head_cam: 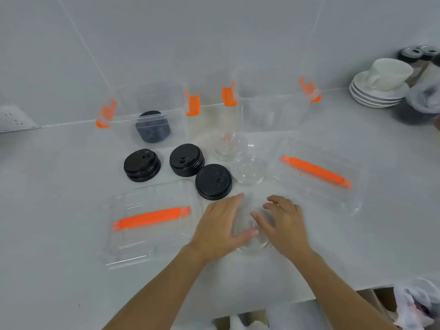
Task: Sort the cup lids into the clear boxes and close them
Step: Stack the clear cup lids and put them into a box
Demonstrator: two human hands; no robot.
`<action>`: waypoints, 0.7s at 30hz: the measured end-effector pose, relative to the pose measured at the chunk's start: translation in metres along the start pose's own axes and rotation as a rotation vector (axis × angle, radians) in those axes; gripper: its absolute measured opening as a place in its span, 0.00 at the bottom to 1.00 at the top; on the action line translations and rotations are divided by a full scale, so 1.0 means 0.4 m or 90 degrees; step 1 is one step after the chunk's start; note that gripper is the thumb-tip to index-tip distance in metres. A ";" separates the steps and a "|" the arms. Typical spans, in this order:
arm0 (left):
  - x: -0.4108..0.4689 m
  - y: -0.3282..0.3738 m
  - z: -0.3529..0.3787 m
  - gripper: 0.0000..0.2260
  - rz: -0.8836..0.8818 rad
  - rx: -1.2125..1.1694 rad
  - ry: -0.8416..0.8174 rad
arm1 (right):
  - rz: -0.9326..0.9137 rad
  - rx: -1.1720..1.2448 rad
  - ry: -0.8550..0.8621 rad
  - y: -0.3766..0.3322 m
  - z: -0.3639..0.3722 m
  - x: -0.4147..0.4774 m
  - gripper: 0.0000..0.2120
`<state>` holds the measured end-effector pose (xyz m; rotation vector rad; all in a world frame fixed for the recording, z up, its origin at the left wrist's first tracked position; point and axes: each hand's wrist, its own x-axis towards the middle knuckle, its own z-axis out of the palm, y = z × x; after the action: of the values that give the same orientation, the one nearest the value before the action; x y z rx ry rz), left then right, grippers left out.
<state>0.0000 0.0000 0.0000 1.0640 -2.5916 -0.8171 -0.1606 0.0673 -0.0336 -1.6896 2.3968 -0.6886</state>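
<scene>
Both hands are low over the near middle of the white desk, closing in from either side on a stack of clear dome lids. The left hand has its fingers spread along the stack's left edge with the thumb pressed against it, and the right hand curls its fingers over the top from the right, so the two grip the clear stack between them. Just beyond the hands sits a black cup lid, with two stacks of black lids further back, one at far left and one beside it. Two more clear dome lids rest to the right of those, one nearer and one further. At the back stand two clear boxes with orange latches: the left box already holds black lids, while for the right box I cannot tell the contents. Their box covers lie flat on the desk, each with an orange handle, one at near left and one at right. White saucers with a cup sit far right.
</scene>
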 end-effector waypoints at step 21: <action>-0.001 0.021 0.016 0.45 0.050 -0.022 -0.133 | 0.061 0.160 -0.044 -0.033 -0.011 -0.024 0.32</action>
<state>-0.0071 0.0079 -0.0004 0.9059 -2.7585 -0.9982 -0.1473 0.0737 -0.0255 -1.4643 2.2203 -0.8590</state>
